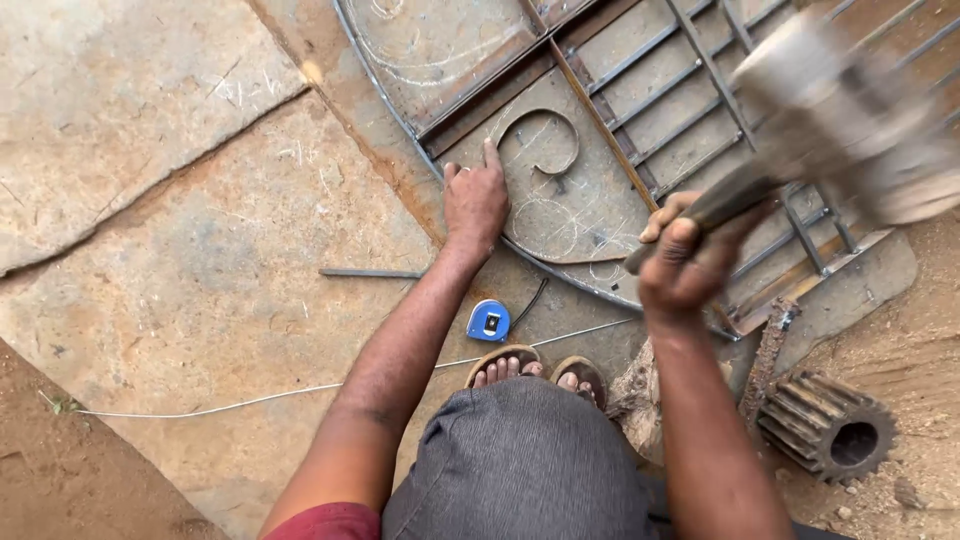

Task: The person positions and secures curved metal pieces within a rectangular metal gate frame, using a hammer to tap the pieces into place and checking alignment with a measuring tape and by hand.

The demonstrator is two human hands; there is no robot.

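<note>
Grey cloth over the person's knees (520, 460) filled the bottom of the view, with sandalled toes (530, 368) just beyond it on the stone floor (200, 280). Between the two forearms, just short of the left hand, lay a blue tape measure (489, 320), and a thin white cord (250, 400) ran across the floor under the left arm. Beside the right elbow sat a rusty toothed gear (828, 428) in the dirt. The right hand (682, 262) was closed tight round the dark handle of a hammer (845, 120), whose head was raised beyond the hand and blurred with motion. The left hand (474, 200) lay flat and spread, fingers pressing down on a curled steel scroll (540, 150), holding nothing in its grasp; the scroll rested on a chalk-marked steel plate (560, 215), just ahead of that hand's fingertips. Farther off, beyond the right hand, lay a welded bar grille (690, 90), and a short loose bar (370, 272) lay to the left of the left wrist. The risk, as I judged it, was a glancing blow: the steadying fingers sat right against the scroll, so a strike landing off line could catch them, or the unclamped scroll could jump on the plate. Bare toes close by were exposed too.
</note>
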